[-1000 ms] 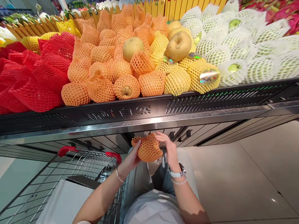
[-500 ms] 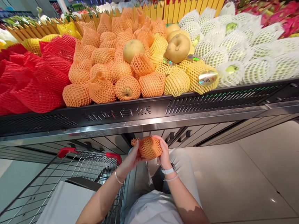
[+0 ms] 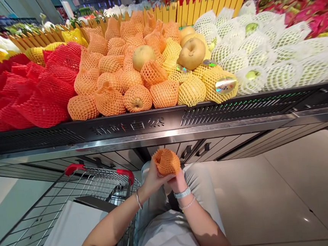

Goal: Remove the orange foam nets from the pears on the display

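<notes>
Orange foam net sleeve [image 3: 166,161]: one, of soft, expanded mesh with diamond-shaped cells, bunched into a rounded lump; whether fruit lies inside cannot be told. It is held in the air between the left hand [image 3: 154,182] and the right hand [image 3: 178,183], which are together, closed around its lower side. Left wrist: thin metal bangle [image 3: 138,200]. Right wrist: white watch strap [image 3: 182,193] and beaded bracelet [image 3: 188,204]. The sleeve sits below the front of the produce display, just right of a wire shopping cart [image 3: 100,180] with red plastic handle grips [image 3: 125,175] and a white bag [image 3: 67,233] inside. Display front: black slatted fascia [image 3: 128,126] with raised characters, above a polished steel rail [image 3: 142,140]. On top, in packed rows: pears in orange foam sleeves [image 3: 109,103], fruit in yellow foam sleeves [image 3: 191,92], red foam sleeves [image 3: 41,110], white foam nets [image 3: 283,76] around green fruit, and two bare russet pears [image 3: 191,53]. Also present: a holographic sticker [image 3: 226,85], yellow picket edging [image 3: 199,7] and pink dragon fruit [image 3: 297,17]. Below: pale tiled floor [image 3: 273,190].
</notes>
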The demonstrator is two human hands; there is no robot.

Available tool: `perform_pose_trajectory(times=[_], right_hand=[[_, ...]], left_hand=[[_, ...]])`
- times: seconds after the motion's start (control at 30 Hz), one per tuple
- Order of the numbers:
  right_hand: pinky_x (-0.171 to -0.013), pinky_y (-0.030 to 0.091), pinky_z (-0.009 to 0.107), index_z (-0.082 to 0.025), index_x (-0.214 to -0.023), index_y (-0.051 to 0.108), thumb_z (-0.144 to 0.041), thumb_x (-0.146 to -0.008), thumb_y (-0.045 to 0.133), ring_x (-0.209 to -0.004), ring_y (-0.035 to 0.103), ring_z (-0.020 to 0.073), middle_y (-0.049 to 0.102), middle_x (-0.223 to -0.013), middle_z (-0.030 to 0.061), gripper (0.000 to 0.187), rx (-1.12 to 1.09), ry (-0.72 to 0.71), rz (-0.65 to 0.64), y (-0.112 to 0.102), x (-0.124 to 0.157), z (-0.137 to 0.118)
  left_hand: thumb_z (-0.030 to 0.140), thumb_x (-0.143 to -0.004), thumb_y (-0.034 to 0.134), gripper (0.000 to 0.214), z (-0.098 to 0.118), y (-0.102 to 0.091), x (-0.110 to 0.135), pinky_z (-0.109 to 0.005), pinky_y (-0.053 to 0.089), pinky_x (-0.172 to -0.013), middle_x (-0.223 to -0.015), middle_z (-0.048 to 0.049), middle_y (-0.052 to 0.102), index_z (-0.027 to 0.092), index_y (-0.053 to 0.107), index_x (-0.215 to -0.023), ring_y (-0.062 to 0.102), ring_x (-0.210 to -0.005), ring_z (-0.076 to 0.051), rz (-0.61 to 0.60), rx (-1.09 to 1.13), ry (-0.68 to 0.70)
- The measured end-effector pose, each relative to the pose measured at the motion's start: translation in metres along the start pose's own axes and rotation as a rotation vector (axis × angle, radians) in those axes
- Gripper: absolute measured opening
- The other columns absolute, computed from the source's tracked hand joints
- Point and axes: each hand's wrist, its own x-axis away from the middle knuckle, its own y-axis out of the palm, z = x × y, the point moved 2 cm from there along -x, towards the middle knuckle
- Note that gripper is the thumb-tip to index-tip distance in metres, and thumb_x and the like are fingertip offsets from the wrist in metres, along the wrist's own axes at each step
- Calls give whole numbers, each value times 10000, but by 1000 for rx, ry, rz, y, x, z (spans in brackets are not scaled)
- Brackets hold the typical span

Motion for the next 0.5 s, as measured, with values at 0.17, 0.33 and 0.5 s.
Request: perform_pose_trajectory(times=[0.17, 0.33, 0.5], right_hand=[[-971, 502, 417, -230, -1172, 626, -619, -918, 216, -1082, 630, 205, 670, -1149, 71, 619, -58, -45, 126, 31, 25, -7], [-899, 542, 371, -213, -1154, 638, -565, -931, 313, -1066, 636, 201, 672, -1150, 67, 528, -77, 6, 100, 39, 24, -23], [-846, 562, 414, -181, -1144, 650, -587, -934, 221, -955, 679, 226, 696, -1081, 108, 627, 124, -98, 9, 23, 13, -18]], left_hand=[[139, -511, 854, 536, 5, -5, -4, -464, 343, -1072, -1094, -119, 654, 146, 656, -1008, 558, -1115, -329, 65, 89, -115], [124, -524, 837, 447, 12, -8, -9, -467, 430, -1003, -1034, -76, 689, 175, 674, -937, 608, -1037, -319, 124, 163, -146], [92, -476, 866, 712, 6, -8, -4, -440, 294, -1129, -1214, -116, 594, 154, 610, -1138, 489, -1239, -320, 29, 197, -100]])
